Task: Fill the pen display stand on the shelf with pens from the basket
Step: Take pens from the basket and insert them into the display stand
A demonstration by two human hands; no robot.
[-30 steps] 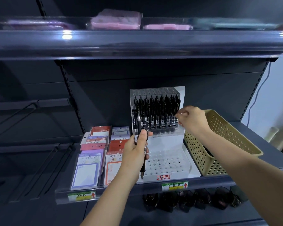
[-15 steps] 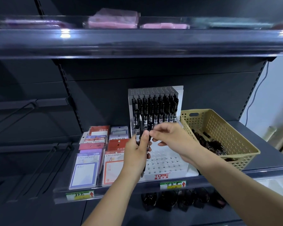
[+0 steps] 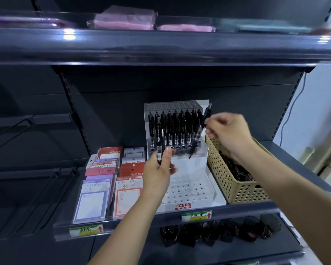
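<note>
Notepad packs (image 3: 107, 180) at left; pink pkgs (image 3: 122, 21) up top; sunglasses (image 3: 218, 233) at btm, green price tag (image 3: 196, 216) just above.

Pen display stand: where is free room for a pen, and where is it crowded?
Free: the front tier behind the TOME label; the top holes behind the pens. Crowded: that pen row, next to the basket.

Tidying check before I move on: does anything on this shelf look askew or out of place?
Only the slim black pen pinched in the right hand: it hangs tilted, tip toward the right end of the filled row in the white tiered plastic stand, not seated. The standing black pens look upright; nothing is spilled.
</note>
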